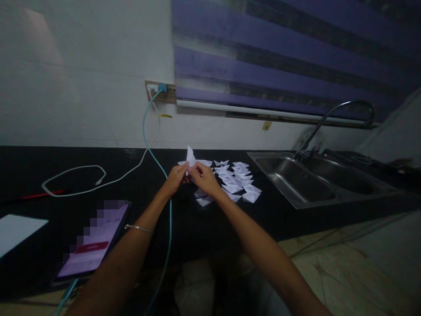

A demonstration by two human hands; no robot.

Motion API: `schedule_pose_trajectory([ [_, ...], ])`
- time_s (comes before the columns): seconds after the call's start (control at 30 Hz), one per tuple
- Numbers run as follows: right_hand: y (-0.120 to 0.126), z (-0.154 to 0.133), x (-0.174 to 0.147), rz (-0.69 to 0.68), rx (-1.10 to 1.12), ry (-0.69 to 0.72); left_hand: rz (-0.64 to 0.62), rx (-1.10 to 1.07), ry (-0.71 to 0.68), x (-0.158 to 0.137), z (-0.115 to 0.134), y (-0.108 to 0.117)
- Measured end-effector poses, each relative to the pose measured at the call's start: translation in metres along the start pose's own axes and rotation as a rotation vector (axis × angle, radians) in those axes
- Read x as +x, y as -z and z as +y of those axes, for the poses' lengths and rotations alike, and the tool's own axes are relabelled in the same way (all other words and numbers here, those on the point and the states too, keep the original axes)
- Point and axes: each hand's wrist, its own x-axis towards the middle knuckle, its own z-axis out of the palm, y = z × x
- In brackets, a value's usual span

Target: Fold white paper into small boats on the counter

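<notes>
Between my two hands, above the dark counter, is a folded piece of white paper [190, 154], its pointed end standing up past my fingers. My left hand [176, 177] pinches it from the left, thumb and fingers pressed together. From the right, my right hand [203, 177] closes on the same paper, its fingertips close to the left thumb. Beyond and right of the hands lie several folded white paper boats [233, 186], set in loose, overlapping rows. The lower part of the held paper is hidden behind my fingers.
A tablet [95, 245] with a teal cable [170, 219] lies at the left, near a sheet of white paper [16, 230], a red pen [42, 195] and a white cable [79, 191]. The steel sink [296, 184] with its faucet [315, 129] is at the right.
</notes>
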Motion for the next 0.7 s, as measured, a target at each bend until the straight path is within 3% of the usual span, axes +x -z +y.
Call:
schedule_pose_trajectory([
  [0.23, -0.003, 0.017, 0.003, -0.164, 0.263, -0.18, -0.015, 0.099, 0.008, 0.0, 0.0, -0.002],
  [0.43, -0.003, 0.024, 0.004, -0.166, 0.498, -0.336, -0.036, -0.025, 0.048, -0.004, -0.002, -0.006],
  [0.7, 0.005, 0.034, 0.003, -0.126, 0.24, -0.267, -0.078, -0.113, 0.076, -0.006, -0.012, -0.014],
])
